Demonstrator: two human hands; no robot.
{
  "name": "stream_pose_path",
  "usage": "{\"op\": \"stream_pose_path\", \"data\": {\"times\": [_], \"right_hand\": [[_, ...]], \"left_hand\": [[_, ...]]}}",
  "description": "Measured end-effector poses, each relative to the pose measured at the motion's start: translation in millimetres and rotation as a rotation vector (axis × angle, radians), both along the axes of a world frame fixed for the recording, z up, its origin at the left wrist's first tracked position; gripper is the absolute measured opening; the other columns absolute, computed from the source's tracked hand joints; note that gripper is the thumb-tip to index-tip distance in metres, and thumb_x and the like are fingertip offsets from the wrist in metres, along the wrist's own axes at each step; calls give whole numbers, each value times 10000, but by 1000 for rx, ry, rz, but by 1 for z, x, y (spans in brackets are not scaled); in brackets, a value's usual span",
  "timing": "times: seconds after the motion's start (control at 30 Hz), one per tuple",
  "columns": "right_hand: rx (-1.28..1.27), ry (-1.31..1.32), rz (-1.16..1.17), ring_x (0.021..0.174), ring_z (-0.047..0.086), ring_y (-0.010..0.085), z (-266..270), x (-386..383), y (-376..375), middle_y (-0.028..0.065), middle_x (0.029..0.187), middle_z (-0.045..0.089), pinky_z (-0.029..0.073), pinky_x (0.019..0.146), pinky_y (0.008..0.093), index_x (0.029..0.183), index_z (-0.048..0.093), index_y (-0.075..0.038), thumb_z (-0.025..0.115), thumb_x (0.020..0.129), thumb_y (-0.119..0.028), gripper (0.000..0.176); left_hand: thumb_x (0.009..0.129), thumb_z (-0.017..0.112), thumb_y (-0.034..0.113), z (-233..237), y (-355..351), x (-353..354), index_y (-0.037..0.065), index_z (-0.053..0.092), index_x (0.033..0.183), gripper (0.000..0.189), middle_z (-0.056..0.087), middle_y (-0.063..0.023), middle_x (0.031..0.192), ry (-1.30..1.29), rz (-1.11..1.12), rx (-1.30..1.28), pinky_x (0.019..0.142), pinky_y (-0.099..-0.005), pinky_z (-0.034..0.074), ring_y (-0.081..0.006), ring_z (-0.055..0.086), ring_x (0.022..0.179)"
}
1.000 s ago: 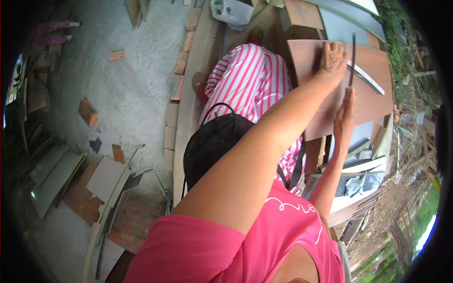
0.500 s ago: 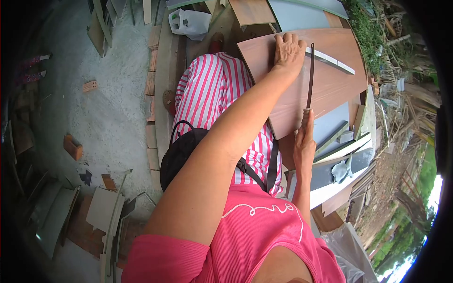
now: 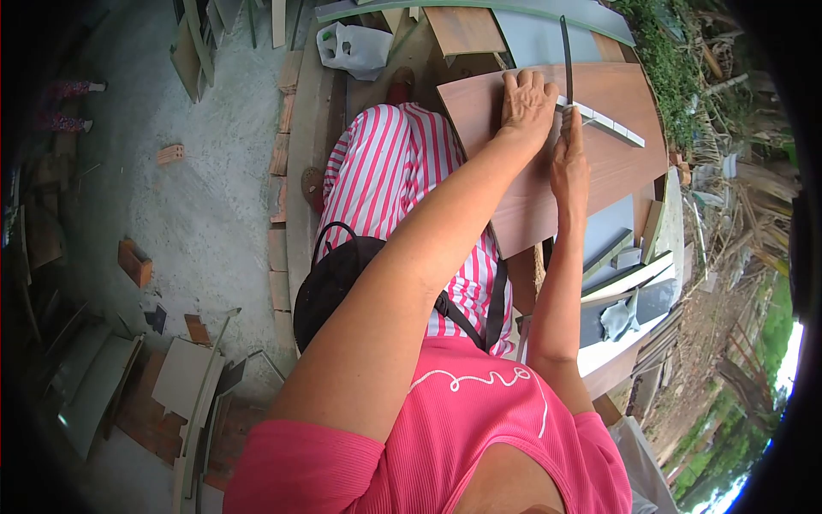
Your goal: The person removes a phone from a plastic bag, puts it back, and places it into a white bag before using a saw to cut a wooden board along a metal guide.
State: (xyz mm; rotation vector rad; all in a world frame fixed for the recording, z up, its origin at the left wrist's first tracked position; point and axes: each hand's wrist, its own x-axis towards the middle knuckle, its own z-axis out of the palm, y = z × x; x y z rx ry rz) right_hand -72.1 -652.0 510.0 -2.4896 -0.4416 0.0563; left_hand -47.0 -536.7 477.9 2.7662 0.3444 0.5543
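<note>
A brown wooden board [image 3: 616,167] lies tilted across a stack at the upper right. On it rests a narrow white strip with dark lines across it [image 3: 612,126]. My left hand [image 3: 528,107] is closed at the strip's left end, its fingers curled and pressed down; the end itself is hidden under them. My right hand [image 3: 569,163] is closed round the handle of a long thin dark blade [image 3: 567,60], which crosses the strip just beside my left hand and points away from me. The handle is mostly hidden in my fingers.
A white plastic bag [image 3: 353,50] lies beyond my knees. Offcuts and a grey rag [image 3: 618,317] lie right of my right forearm. Bricks [image 3: 134,262] and leaning panels [image 3: 184,377] stand on the floor at left. Another person's legs [image 3: 68,122] show at far left.
My right hand has moved forward, away from my body, up to the strip, and the blade has slid forward past the board's far edge. My left hand remains at the strip's end.
</note>
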Motion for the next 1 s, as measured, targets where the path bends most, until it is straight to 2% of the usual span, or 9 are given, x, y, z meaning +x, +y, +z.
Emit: {"op": "stream_pose_path", "data": {"times": [0.1, 0.17, 0.27, 0.43, 0.53, 0.73, 0.9, 0.97, 1.0], "right_hand": [[6, -15, 12, 1080, 537, 457, -2, -40, -20, 257, 1225, 553, 454, 840, 483, 1465, 259, -213, 390, 974, -148, 512], [-15, 177, -80, 1215, 486, 384, 15, -79, -30, 195, 1344, 494, 432, 950, 432, 1482, 228, -208, 407, 975, -124, 544], [-35, 245, -90, 1225, 482, 370, 19, -118, -52, 196, 1356, 483, 438, 951, 426, 1483, 225, -207, 404, 977, -110, 545], [-79, 281, -109, 1232, 485, 347, 29, -107, -44, 161, 1373, 481, 440, 956, 411, 1483, 227, -200, 387, 980, -99, 537], [0, -49, 48, 1044, 553, 456, 3, -59, -32, 229, 1239, 555, 463, 808, 494, 1467, 254, -202, 391, 974, -137, 516], [-20, -64, 36, 1062, 552, 451, -5, 5, 0, 219, 1239, 561, 450, 854, 492, 1461, 268, -189, 372, 986, -202, 486], [-51, 20, -7, 1100, 540, 436, 4, -52, -23, 211, 1273, 542, 451, 866, 479, 1471, 243, -199, 383, 981, -165, 511], [-74, 238, -102, 1253, 469, 337, 21, -88, -33, 170, 1361, 490, 432, 970, 411, 1487, 204, -198, 385, 977, -96, 551], [-75, 243, -108, 1253, 469, 337, 24, -104, -41, 170, 1361, 490, 432, 970, 411, 1487, 204, -198, 385, 977, -96, 551]], "left_hand": [[846, 528, 122, -2, 1, 1, 114, 607, 1019, 190, 582, -98, 1050, 10, -6, 5, 855, -432, 332, -244, 499, 1055], [850, 521, 118, -1, 2, 1, 116, 608, 1014, 186, 583, -95, 1050, 21, -15, 0, 854, -436, 333, -244, 501, 1055], [851, 519, 116, -2, 1, -1, 114, 608, 1013, 185, 584, -95, 1046, 14, -24, 16, 853, -440, 335, -244, 502, 1054], [846, 524, 110, -1, 3, 0, 109, 612, 1009, 186, 587, -100, 1041, 9, -30, 11, 859, -439, 332, -244, 502, 1047], [845, 523, 108, -2, 3, 0, 111, 616, 1007, 187, 588, -102, 1041, -11, -25, 13, 861, -434, 331, -245, 502, 1044], [843, 532, 122, 3, 1, 0, 110, 615, 1016, 192, 589, -94, 1046, 11, -7, -11, 863, -430, 327, -241, 500, 1053], [845, 528, 117, -1, 1, 0, 110, 615, 1016, 191, 587, -94, 1043, -3, -8, -18, 867, -432, 322, -240, 498, 1055], [847, 525, 113, -1, 2, 0, 108, 614, 1016, 191, 585, -97, 1041, 2, -16, -9, 865, -434, 323, -242, 498, 1053], [848, 522, 109, -1, 1, -1, 106, 614, 1015, 190, 584, -99, 1039, 6, -24, -2, 863, -435, 325, -243, 499, 1051]]}}
